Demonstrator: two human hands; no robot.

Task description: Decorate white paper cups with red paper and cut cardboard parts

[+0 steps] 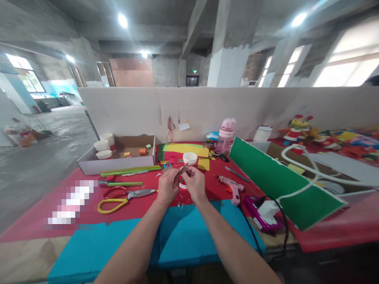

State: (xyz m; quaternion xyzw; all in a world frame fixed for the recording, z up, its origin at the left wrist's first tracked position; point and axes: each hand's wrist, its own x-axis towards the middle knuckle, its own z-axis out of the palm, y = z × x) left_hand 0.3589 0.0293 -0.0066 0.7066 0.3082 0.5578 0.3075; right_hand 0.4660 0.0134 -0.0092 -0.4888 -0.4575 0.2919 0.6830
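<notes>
My left hand is closed on a thin brownish strip that sticks up between my hands. My right hand pinches at the lower part of the same strip, its fingertips close to those of the left. Under the fingers, partly hidden, is a red and white round piece. Just beyond the hands stands a white paper cup. Scissors with one red and one yellow handle lie left of my left hand. A pink glue gun rests right of my right hand.
A shallow box with several cups stands at the back left. A green-sided box is on the right, near a purple power socket with cords. Blue foam sheets cover the front edge. A pink bottle stands behind.
</notes>
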